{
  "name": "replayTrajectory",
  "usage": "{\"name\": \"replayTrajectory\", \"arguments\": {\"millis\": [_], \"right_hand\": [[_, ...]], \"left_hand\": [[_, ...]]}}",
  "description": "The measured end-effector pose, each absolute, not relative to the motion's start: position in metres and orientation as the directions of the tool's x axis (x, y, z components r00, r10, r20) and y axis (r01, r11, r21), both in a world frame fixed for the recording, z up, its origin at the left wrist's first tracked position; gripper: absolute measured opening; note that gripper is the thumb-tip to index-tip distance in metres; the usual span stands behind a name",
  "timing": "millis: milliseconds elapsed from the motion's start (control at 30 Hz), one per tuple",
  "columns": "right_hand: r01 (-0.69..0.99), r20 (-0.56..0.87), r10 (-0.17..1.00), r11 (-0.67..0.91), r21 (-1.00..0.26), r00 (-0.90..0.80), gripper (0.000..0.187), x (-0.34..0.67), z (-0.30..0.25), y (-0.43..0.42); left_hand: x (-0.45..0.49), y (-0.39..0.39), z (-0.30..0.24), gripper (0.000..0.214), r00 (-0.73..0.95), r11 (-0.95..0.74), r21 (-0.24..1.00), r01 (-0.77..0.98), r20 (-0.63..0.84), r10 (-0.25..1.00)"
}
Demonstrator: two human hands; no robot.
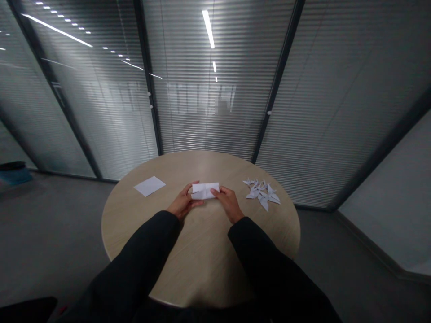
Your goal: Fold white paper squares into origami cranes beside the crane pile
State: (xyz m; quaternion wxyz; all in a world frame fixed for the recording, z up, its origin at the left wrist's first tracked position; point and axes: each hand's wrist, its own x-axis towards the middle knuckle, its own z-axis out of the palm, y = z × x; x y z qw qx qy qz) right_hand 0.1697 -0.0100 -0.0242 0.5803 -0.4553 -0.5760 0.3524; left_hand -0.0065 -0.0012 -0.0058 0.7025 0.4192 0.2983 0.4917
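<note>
**Q:** Identify the item held and give its location.

**A:** The item is a folded white sheet [204, 190], rectangular, with creases across its face. It lies over the far half of the table [202, 242], near the centre of the frame. Whether its underside touches the table cannot be determined.

**Q:** State the condition of each grip.

**A:** The left grip [184, 202] is pressed together, pinching the left end of the sheet between thumb and fingers. The right grip [229, 204] is also closed, with its fingers [214, 192] pinching the right end. The two grips stand just apart, on opposite ends of the sheet.

**Q:** List the other items on the table.

**A:** To the left of the left grip, a flat white square [150, 186] lies at an angle, well apart from the folded sheet. To the right of the right grip is a loose cluster of white paper cranes [261, 194], overlapping one another.

**Q:** Describe the surroundings.

**A:** The table is round, with a pale wood finish. Black sleeves [134, 255] enter from the lower edge of the frame. A glass wall [202, 89] with slatted blinds spans the upper frame, and a grey floor [50, 233] surrounds the table.
</note>
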Motion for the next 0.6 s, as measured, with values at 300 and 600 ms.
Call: {"name": "replayTrajectory", "arguments": {"millis": [300, 600], "right_hand": [[-0.005, 0.380, 0.913, 0.385, -0.923, 0.152, 0.038, 0.1673, -0.0224, -0.0102], [-0.035, 0.363, 0.926, 0.368, -0.929, 0.103, 0.054, 0.1663, -0.0231, -0.0114]], "left_hand": [[-0.0051, -0.0065, -0.0086, 0.082, 0.397, 0.049, 0.910, -0.412, 0.131, 0.908], [-0.0051, 0.0015, -0.0116, 0.082, 0.266, -0.191, 0.965, -0.181, 0.235, 0.935]]}}
